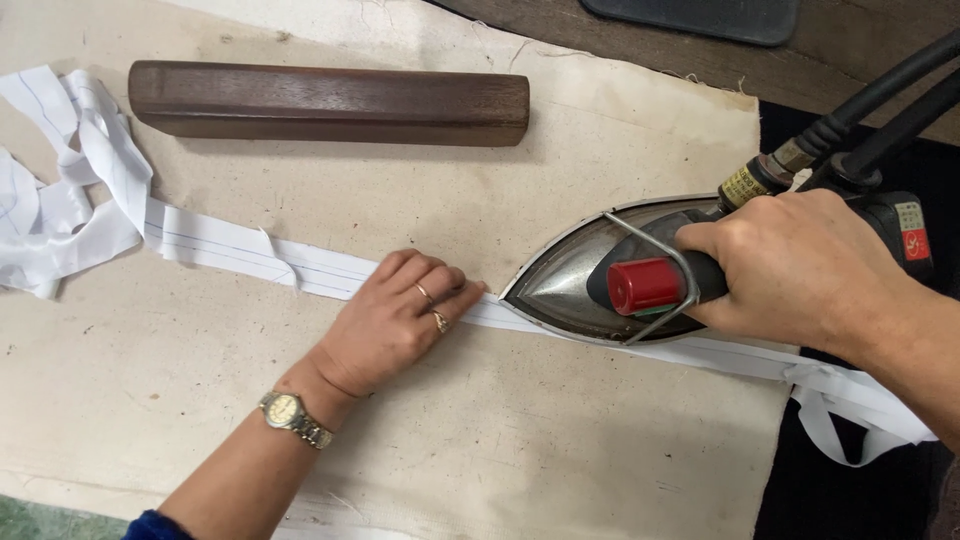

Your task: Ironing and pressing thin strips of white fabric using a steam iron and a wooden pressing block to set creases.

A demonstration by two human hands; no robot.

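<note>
While the right hand [800, 265] grips the iron [600, 270] on the white fabric strip [300, 265] mid-table, the left hand [395, 320] pins it flat; pressing looks underway, so any further pass needs steady tension.

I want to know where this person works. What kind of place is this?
Probably a sewing or tailoring workshop. The right hand pushes a heavy metal iron along a white fabric strip, which the left hand holds flat on a cloth-covered pressing table.
</note>
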